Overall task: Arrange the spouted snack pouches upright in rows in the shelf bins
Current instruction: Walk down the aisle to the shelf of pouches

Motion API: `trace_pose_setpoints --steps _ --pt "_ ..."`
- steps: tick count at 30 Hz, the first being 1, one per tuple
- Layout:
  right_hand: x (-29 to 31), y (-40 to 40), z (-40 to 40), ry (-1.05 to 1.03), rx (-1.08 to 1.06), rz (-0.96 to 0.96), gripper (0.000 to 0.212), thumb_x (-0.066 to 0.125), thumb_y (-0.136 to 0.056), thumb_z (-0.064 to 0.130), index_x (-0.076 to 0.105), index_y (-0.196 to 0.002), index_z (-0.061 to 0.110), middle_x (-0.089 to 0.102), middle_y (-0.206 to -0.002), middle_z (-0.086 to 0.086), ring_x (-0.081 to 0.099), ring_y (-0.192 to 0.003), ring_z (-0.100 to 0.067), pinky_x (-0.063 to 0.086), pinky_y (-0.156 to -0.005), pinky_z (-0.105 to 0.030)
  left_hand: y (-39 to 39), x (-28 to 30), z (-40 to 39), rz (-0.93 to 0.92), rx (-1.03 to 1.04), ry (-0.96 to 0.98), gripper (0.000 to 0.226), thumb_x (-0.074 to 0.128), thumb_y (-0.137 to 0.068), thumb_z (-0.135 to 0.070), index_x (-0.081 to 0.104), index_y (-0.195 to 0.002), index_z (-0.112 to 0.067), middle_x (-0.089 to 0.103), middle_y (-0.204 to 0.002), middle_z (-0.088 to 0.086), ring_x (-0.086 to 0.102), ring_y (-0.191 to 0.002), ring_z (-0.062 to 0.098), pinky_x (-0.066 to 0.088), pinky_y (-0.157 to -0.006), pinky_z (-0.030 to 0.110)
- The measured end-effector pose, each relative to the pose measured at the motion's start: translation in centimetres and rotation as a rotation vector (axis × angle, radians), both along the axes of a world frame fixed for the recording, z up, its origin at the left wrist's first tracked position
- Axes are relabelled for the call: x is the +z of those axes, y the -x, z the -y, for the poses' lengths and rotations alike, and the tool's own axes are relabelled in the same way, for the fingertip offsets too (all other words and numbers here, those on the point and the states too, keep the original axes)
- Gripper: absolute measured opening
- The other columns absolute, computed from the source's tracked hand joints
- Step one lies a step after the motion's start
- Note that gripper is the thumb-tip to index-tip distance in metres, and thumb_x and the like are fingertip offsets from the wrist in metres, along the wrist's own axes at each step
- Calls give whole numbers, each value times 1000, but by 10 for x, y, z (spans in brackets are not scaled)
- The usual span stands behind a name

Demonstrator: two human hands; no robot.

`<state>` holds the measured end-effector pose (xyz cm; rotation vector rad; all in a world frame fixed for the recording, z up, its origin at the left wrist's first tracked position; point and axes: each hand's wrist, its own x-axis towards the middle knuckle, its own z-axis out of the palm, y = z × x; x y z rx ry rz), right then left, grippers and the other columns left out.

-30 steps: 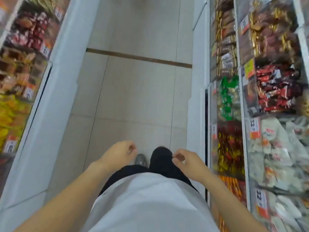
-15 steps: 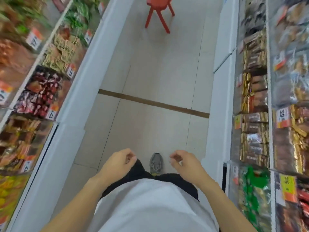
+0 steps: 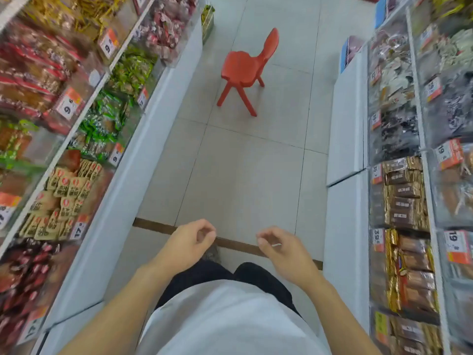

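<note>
Head view, looking down an aisle between two shelf runs. Picture soft with motion blur, worst at the edges.

Task item: no spouted pouch can be made out with any certainty. The bins hold packaged snacks, but spouts or caps are too blurred to tell; where the pouches are, I cannot say.

Left hand (image 3: 190, 239): at 6 to 7 o'clock, forearm bare, fingers loosely curled toward the thumb, nothing in it. Hangs over the floor, touching nothing.

Right hand (image 3: 281, 248): just right of 6 o'clock, fingers likewise loosely curled. A thin pale sliver shows near the fingertips; cannot tell whether it is held or what it is. Hands are apart, level with each other.

Left shelf bins (image 3: 76, 139), 8 to 11 o'clock: clear-fronted compartments with red, green and tan packets (image 3: 66, 190), orange-and-white price tags (image 3: 67, 105) on the fronts.

Right shelf bins (image 3: 409, 175), 1 to 5 o'clock: dark, brown and gold wrapped packs (image 3: 401, 201), similar tags.

Floor (image 3: 245, 175): pale large tiles, a brown strip (image 3: 153, 228) crossing just ahead of the hands. White shelf bases (image 3: 133, 175) on both sides.

Red plastic chair (image 3: 245, 70) at 12 o'clock, standing upright mid-aisle, well ahead of the hands.

Person: white top, dark trousers, one grey shoe (image 3: 211, 253) visible under the left hand.
</note>
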<state>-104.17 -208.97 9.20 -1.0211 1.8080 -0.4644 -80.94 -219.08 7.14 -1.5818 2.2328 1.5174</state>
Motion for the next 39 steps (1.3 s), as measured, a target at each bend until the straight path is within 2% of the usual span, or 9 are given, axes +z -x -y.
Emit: trace_pose_setpoints --steps 2,6,11,16,17,21,27,34,39 --pt "5 27 47 -11 -45 -7 16 56 -97 37 66 -107 30 67 -105 19 62 -95 5 48 -83 -12 24 8 68 -12 -39 1 12 51 -97 -38 61 -101 -32 65 -98 -18 60 -93 1 51 -83 25" --pt "5 77 141 -21 -115 10 10 57 -97 37 65 -101 37 66 -100 24 60 -91 13 44 -72 -3 77 15 195 -17 -89 37 9 52 -97 -38 60 -97 -35 65 -96 -20 60 -93 -1 47 -78 15" --pt "-22 148 288 -1 -99 43 10 57 -97 29 65 -94 34 68 -94 21 59 -89 14 42 -72 -1 145 -5 339 9 -97 67 9 51 -97 -39 59 -98 -36 65 -95 -20 60 -92 -1 49 -81 20" --pt "-31 200 454 17 67 -12 11 56 -97 38 64 -103 34 66 -99 23 60 -93 8 51 -87 -20 186 -8 442 107 -50 31 11 52 -97 -39 59 -103 -33 65 -98 -18 60 -91 -1 52 -82 21" --pt "-27 204 485 18 102 -11 11 56 -97 38 64 -103 34 66 -99 22 60 -93 6 50 -86 -18 189 -7 459 109 -15 20 12 52 -97 -38 60 -103 -32 65 -97 -18 61 -90 0 52 -81 21" --pt "-13 210 608 101 248 13 7 56 -98 34 62 -101 34 65 -98 20 59 -93 6 41 -77 -3 196 -6 540 97 106 19 12 51 -98 -37 61 -102 -33 65 -94 -20 60 -86 -2 44 -69 8" --pt "-31 196 785 148 364 17 8 57 -97 31 64 -98 36 68 -100 19 60 -96 4 45 -83 -10 187 -37 689 24 216 18 4 54 -97 -36 55 -96 -39 61 -90 -26 58 -84 -6 41 -70 13" --pt "-31 185 942 86 348 -36 10 60 -96 26 68 -100 25 68 -97 17 59 -94 8 42 -79 -4 159 -33 869 -28 271 34 8 55 -96 -32 62 -95 -30 65 -86 -16 59 -83 0 51 -75 23" --pt "-30 167 1041 86 438 -20 13 60 -96 29 69 -102 23 69 -95 15 61 -90 3 47 -78 -11 139 -33 955 17 369 34 7 56 -94 -33 58 -88 -35 62 -85 -17 58 -81 2 43 -66 21"
